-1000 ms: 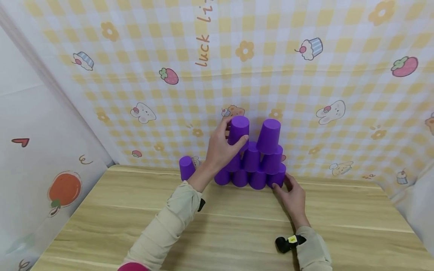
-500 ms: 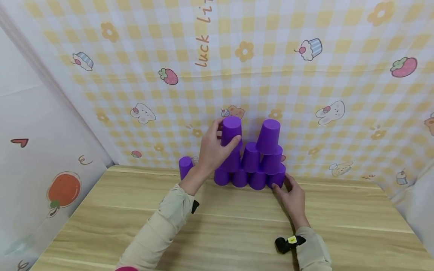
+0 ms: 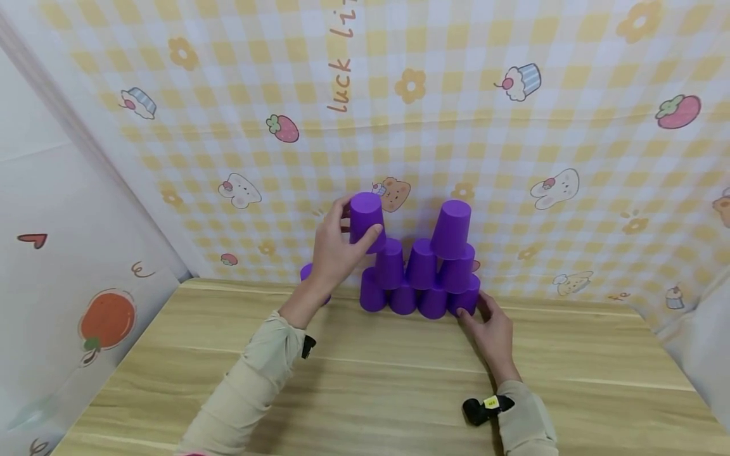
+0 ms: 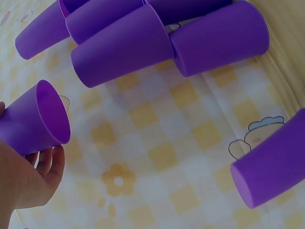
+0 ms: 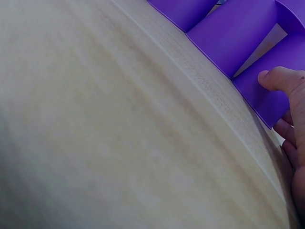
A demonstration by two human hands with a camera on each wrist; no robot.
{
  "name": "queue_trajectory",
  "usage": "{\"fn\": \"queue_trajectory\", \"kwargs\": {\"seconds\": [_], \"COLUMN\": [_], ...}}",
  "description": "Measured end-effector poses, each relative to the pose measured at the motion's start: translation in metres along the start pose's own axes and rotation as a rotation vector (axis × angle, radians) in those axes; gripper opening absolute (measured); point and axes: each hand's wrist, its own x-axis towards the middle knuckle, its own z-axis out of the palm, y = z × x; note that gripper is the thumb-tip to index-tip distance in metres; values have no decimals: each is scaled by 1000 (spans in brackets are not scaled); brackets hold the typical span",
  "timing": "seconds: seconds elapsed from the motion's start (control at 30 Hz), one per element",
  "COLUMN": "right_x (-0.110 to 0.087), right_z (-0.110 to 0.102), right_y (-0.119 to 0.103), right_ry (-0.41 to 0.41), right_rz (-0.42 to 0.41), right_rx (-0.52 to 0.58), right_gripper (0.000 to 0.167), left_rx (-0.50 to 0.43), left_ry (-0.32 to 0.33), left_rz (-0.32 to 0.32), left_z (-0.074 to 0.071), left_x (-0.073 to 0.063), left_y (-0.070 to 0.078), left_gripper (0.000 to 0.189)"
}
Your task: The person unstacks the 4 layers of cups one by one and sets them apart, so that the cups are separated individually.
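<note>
Upside-down purple cups form a pyramid: a bottom row of several, a middle row of three, and one top cup [image 3: 452, 229] at the right. My left hand [image 3: 339, 250] grips another upside-down purple cup [image 3: 367, 221], up and left of the top cup. In the left wrist view this held cup [image 4: 24, 121] shows its hollow mouth, apart from the stack. At the bottom row's right end, my right hand [image 3: 493, 332] holds the end cup [image 3: 466, 295] between thumb and fingers. The right wrist view shows the thumb flat on that cup [image 5: 267, 98].
A single purple cup [image 3: 307, 272] stands left of the pyramid, partly hidden behind my left forearm. The stack stands at the back of the wooden table [image 3: 388, 380], close to a yellow checked cloth wall [image 3: 456, 145].
My left hand has moved left with its cup, from over the pyramid's left middle cups to beyond them. The right hand has stayed on the end cup.
</note>
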Motion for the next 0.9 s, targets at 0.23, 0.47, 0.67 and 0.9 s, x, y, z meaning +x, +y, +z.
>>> {"fn": "queue_trajectory", "kwargs": {"seconds": [0.23, 0.47, 0.67, 0.9], "right_x": [1, 1, 1, 1], "right_z": [-1, 0, 1, 1], "right_y": [1, 2, 3, 1], "right_ry": [8, 2, -2, -4], "right_rz": [-1, 5, 8, 6], "right_rx": [-3, 3, 0, -6], "right_gripper": [56, 56, 56, 57], "left_rx": [-3, 19, 80, 65], "left_ry": [14, -9, -25, 35], "left_rz": [-15, -26, -22, -74], "left_z": [-6, -13, -25, -39], "left_x": [-1, -5, -11, -17], "left_y": [-4, -7, -15, -29], "left_gripper": [54, 53, 53, 54]}}
